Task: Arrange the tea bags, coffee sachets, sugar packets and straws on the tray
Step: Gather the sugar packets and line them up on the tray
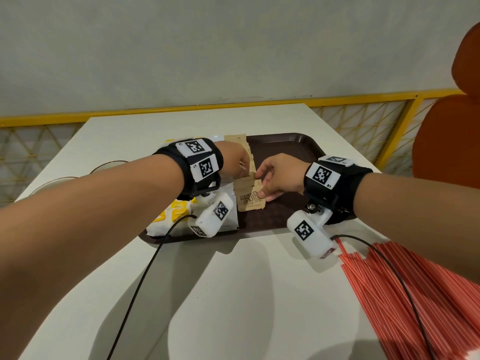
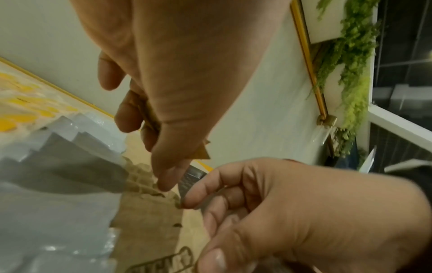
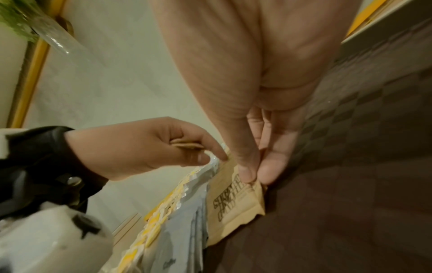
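Observation:
A dark brown tray (image 1: 293, 146) lies on the white table. Brown sugar packets (image 1: 250, 201) run in an overlapping row down its middle. My left hand (image 1: 233, 162) hovers over the row and grips a small stack of brown sugar packets (image 3: 187, 146) between its fingers and palm. My right hand (image 1: 275, 178) reaches in from the right, and its thumb and fingers pinch the right edge of the nearest packet (image 3: 233, 203) lying on the tray. Yellow-and-white tea bags (image 1: 171, 214) and grey-white sachets (image 2: 58, 184) cover the tray's left part. Red striped straws (image 1: 415, 294) are heaped on the table at the near right.
Two glass bowls (image 1: 109, 166) stand on the table left of the tray. An orange chair (image 1: 446, 139) is at the right, beyond the table edge. A yellow railing (image 1: 259, 106) runs behind the table. The tray's right half (image 3: 350, 184) is bare.

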### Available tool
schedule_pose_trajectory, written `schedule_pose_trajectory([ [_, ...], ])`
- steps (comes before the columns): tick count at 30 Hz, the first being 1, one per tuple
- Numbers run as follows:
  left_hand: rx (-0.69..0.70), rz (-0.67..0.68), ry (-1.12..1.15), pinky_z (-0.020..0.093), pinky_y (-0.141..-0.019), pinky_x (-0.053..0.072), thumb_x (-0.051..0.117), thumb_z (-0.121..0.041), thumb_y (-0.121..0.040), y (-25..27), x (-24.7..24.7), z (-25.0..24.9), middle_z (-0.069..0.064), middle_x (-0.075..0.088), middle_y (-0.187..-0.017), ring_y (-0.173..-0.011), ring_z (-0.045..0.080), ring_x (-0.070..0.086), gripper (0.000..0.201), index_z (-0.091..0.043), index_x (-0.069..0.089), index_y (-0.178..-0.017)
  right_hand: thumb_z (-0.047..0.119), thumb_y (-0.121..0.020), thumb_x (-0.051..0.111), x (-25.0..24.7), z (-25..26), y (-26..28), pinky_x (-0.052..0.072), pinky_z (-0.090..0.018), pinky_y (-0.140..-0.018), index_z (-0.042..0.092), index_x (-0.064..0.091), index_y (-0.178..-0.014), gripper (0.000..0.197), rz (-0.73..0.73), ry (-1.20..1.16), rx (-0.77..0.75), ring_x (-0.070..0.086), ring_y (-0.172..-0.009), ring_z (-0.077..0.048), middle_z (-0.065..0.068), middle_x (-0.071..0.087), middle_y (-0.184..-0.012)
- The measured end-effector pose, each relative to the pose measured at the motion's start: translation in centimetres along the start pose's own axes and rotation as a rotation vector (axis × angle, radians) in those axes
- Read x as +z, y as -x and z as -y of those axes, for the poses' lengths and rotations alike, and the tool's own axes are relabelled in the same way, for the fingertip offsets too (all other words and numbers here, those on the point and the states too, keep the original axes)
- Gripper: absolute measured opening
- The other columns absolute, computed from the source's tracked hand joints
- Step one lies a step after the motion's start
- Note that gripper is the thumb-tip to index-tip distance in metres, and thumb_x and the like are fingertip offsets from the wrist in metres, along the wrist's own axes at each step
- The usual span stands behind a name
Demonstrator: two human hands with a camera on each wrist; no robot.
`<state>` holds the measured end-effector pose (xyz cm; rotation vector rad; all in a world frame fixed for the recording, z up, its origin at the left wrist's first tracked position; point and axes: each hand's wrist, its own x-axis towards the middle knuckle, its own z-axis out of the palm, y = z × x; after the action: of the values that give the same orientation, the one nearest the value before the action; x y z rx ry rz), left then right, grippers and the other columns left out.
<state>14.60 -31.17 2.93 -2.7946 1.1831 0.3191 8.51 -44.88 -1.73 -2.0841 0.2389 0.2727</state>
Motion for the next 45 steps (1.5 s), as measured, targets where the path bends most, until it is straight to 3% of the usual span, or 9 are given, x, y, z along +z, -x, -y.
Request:
schedule_pose_trajectory([
  [2, 0.009, -0.060, 0.175, 0.022, -0.088, 0.039, 0.042, -0.018, -0.100, 0.1, 0.0, 0.3, -0.001, 0.053, -0.133, -0.122, 0.019, 0.050, 0.035, -0.018, 0.051, -0.134, -0.012, -0.074, 0.073, 0.1, 0.1, 0.1, 0.060, -0.032, -0.067, 0.009, 0.055, -0.090, 0.032, -0.014, 0.003, 0.015, 0.066, -0.069, -0.025, -0.012, 0.060, -0.080],
  [5, -0.049, -0.098, 0.722, 0.015, -0.064, 0.047, 0.035, -0.014, -0.103, 0.6, 0.4, 0.8, 0.006, 0.062, -0.107, -0.089, 0.023, 0.064, 0.033, -0.008, 0.043, -0.134, 0.001, -0.076, 0.078, -0.2, 0.3, 0.5, 0.060, -0.032, -0.070, 0.011, 0.055, -0.090, 0.029, -0.079, 0.074, 0.001, 0.065, -0.072, -0.019, -0.007, 0.059, -0.080],
  [8, -0.059, -0.145, 1.243, 0.031, -0.083, 0.048, 0.040, -0.026, -0.102, 1.3, 1.3, 1.4, 0.003, 0.065, -0.113, -0.098, 0.021, 0.062, 0.032, -0.011, 0.049, -0.130, 0.009, -0.083, 0.073, -0.7, 1.0, 1.4, 0.059, -0.030, -0.074, 0.009, 0.058, -0.105, 0.026, -0.140, -0.083, -0.089, 0.066, -0.084, -0.018, -0.008, 0.064, -0.092],
  [12, 0.072, -0.030, 1.613, 0.025, -0.090, 0.047, 0.038, -0.030, -0.102, 2.0, 2.2, 1.4, -0.002, 0.061, -0.121, -0.105, 0.014, 0.061, 0.038, -0.028, 0.044, -0.139, 0.015, -0.094, 0.059, -0.7, 2.7, 3.3, 0.058, -0.025, -0.072, 0.012, 0.060, -0.117, 0.024, 0.018, -0.409, -0.186, 0.064, -0.090, -0.019, -0.011, 0.067, -0.107],
  [17, 0.159, 0.017, 1.461, 0.034, -0.113, 0.032, 0.037, -0.041, -0.100, 2.9, 3.2, 1.2, -0.005, 0.042, -0.147, -0.127, 0.014, 0.048, 0.041, -0.040, 0.039, -0.141, 0.012, -0.092, 0.060, -0.4, 2.7, 4.8, 0.054, -0.019, -0.061, 0.013, 0.063, -0.091, 0.003, 0.052, -0.404, -0.173, 0.064, -0.070, -0.012, -0.002, 0.070, -0.080],
  [24, 0.038, -0.145, 0.877, 0.016, -0.071, 0.044, 0.063, -0.022, -0.090, 4.6, 2.8, 1.8, -0.007, 0.065, -0.076, -0.072, 0.004, 0.058, 0.008, -0.020, 0.071, -0.091, 0.002, -0.087, 0.065, -0.3, 0.3, 5.1, 0.054, -0.016, -0.057, 0.006, 0.063, -0.090, 0.006, 0.010, -0.295, -0.023, 0.068, -0.070, -0.012, -0.008, 0.072, -0.084],
  [30, 0.042, -0.080, 0.466, 0.015, -0.071, 0.046, 0.065, -0.019, -0.089, 3.7, 2.7, 0.9, -0.012, 0.065, -0.084, -0.076, 0.001, 0.057, 0.012, -0.019, 0.073, -0.098, -0.002, -0.083, 0.069, 0.7, -0.7, 4.0, 0.056, -0.017, -0.057, 0.008, 0.066, -0.082, 0.010, -0.033, -0.151, 0.014, 0.064, -0.065, -0.013, -0.007, 0.067, -0.078],
  [35, -0.043, -0.093, 0.193, 0.037, -0.095, 0.037, 0.067, -0.035, -0.086, 2.9, 3.3, 0.5, -0.016, 0.067, -0.101, -0.106, 0.013, 0.054, 0.005, -0.036, 0.068, -0.081, -0.001, -0.078, 0.075, 1.3, -0.8, 3.4, 0.058, -0.027, -0.066, 0.009, 0.064, -0.089, 0.019, -0.057, -0.051, 0.063, 0.064, -0.064, -0.014, -0.001, 0.061, -0.068],
  [45, -0.077, -0.127, 0.051, 0.038, -0.084, 0.025, 0.064, -0.038, -0.086, 1.8, 3.8, -0.3, -0.010, 0.063, -0.097, -0.110, 0.019, 0.045, 0.009, -0.031, 0.070, -0.088, -0.002, -0.080, 0.072, 1.1, -0.9, 4.1, 0.057, -0.028, -0.063, 0.009, 0.053, -0.088, 0.024, -0.015, -0.045, 0.126, 0.060, -0.061, -0.015, -0.011, 0.063, -0.076],
])
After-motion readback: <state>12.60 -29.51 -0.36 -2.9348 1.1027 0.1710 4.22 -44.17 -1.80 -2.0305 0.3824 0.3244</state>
